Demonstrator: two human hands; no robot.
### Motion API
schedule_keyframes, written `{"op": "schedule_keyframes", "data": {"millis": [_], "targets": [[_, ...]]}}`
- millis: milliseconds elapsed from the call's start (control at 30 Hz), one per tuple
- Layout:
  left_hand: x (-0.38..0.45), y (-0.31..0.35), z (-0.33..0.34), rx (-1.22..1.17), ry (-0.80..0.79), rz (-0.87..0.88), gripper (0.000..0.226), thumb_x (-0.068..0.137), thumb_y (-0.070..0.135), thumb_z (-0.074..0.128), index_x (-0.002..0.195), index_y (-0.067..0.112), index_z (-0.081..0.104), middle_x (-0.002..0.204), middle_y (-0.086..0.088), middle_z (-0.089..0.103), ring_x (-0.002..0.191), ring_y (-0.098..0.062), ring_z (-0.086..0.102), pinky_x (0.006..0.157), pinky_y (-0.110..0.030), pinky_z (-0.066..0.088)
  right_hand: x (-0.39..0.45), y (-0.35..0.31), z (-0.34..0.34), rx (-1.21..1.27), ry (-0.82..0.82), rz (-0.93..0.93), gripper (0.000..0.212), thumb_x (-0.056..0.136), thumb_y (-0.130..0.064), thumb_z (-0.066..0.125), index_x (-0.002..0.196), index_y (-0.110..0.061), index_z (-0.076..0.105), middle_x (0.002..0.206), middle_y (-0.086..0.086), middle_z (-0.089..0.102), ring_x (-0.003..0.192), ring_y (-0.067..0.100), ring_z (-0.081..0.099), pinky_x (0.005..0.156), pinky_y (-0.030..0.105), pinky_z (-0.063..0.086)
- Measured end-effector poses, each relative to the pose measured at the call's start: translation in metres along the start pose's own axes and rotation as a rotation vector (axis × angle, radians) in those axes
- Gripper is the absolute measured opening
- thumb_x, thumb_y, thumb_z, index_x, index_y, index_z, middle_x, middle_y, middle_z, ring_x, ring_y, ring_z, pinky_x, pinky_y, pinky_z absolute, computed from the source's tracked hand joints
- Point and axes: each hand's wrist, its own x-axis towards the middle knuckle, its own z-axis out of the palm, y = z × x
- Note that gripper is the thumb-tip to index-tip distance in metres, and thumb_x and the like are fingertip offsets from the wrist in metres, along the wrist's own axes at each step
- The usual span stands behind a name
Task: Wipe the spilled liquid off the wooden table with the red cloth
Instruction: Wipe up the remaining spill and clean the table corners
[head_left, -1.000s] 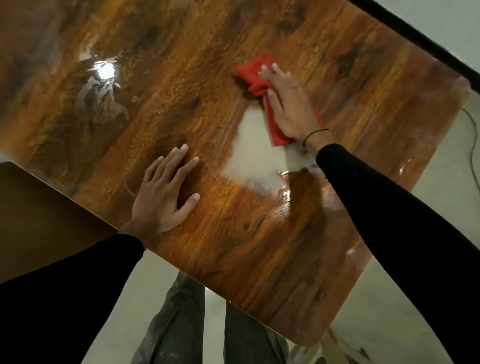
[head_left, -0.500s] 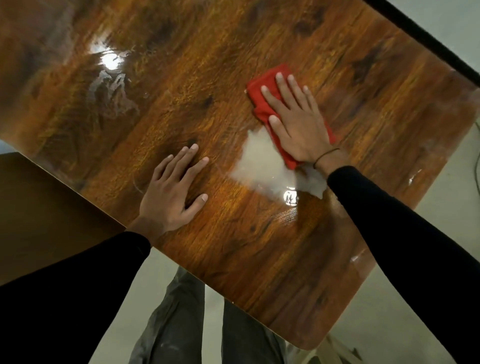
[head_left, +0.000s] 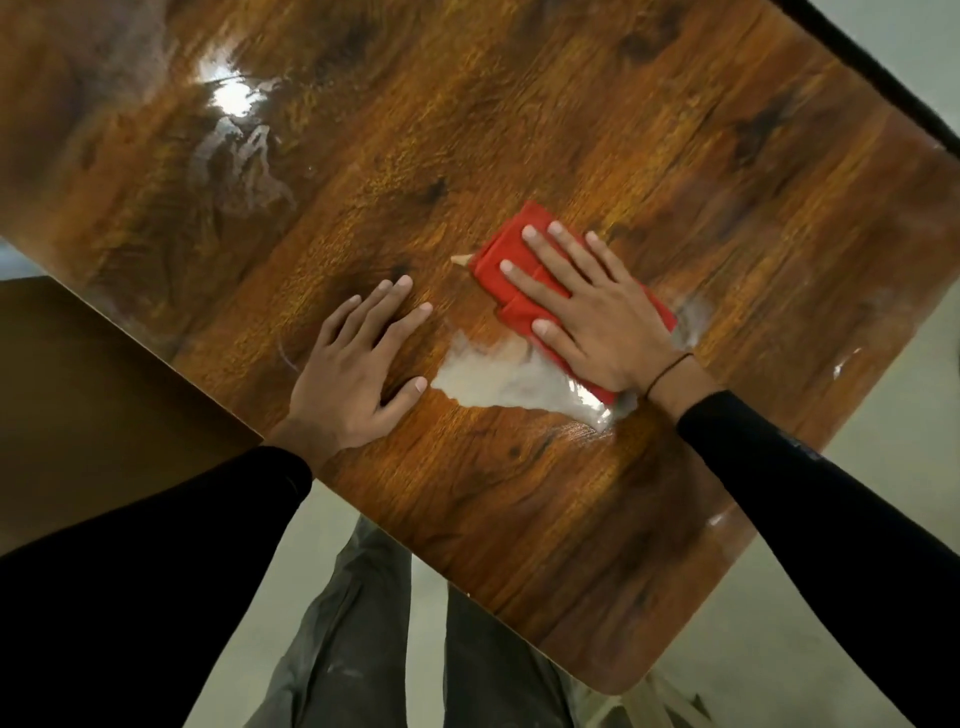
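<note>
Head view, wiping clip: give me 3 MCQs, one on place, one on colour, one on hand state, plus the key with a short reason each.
1. Where does the pale spilled liquid lie relative to the red cloth?
A. On the cloth's near side, between the hands
B. At the far table corner
C. On the floor

2. What colour is the cloth under the right hand?
A. Blue
B. Red
C. White

3. How does the left hand lie on the wooden table?
A. Curled round a cup
B. Raised off the table
C. Flat, fingers spread, holding nothing

Key: 1 A, the puddle sits along the cloth's near edge, reaching toward the left hand. 2 B, the cloth shows bright red around the fingers. 3 C, palm and straight fingers rest on bare wood.
</note>
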Motion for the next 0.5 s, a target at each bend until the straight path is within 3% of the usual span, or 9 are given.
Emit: {"op": "schedule_keyframes", "data": {"millis": [133,333,400,500], "targets": [[-0.002,0.001,-0.001,-0.045,0.005,-0.013,0.081,0.109,0.06,0.038,0.177,0.02,0.022,0.187,-0.005,0.012,0.174,-0.027,0.013,0.14,-0.045,0.003,0.028,-0.006,-0.004,0.084,0.031,0.08,0.061,0.123,-0.04,0.03,0.182,-0.027,0.019,0.19,0.009,0.01,0.177,0.033,0.007,0.143,0.054,0.009],[-0.004,0.006,-0.006,-0.155,0.098,-0.095,0.08,0.11,0.056,0.033,0.177,0.013,0.023,0.186,-0.01,0.016,0.172,-0.027,0.019,0.139,-0.047,0.011,0.048,-0.024,-0.016,0.393,0.04,-0.032,0.052,0.123,-0.023,0.038,0.173,-0.011,0.044,0.182,0.008,0.037,0.173,0.031,0.025,0.143,0.051,0.017],[-0.004,0.007,-0.007,-0.19,0.126,-0.118,0.081,0.107,0.053,0.033,0.176,0.011,0.024,0.186,-0.012,0.016,0.172,-0.028,0.02,0.139,-0.047,0.014,0.045,-0.036,-0.017,0.431,0.003,-0.138,0.051,0.123,-0.022,0.04,0.172,-0.011,0.044,0.181,0.008,0.039,0.173,0.029,0.028,0.143,0.051,0.019],[-0.007,0.007,-0.008,-0.246,0.169,-0.114,0.086,0.102,0.056,0.033,0.175,0.01,0.026,0.186,-0.012,0.017,0.171,-0.028,0.024,0.136,-0.051,0.023,0.027,-0.052,-0.006,0.277,-0.086,-0.395,0.056,0.123,-0.031,0.034,0.177,-0.017,0.036,0.184,0.007,0.031,0.174,0.03,0.022,0.143,0.054,0.017]]}}
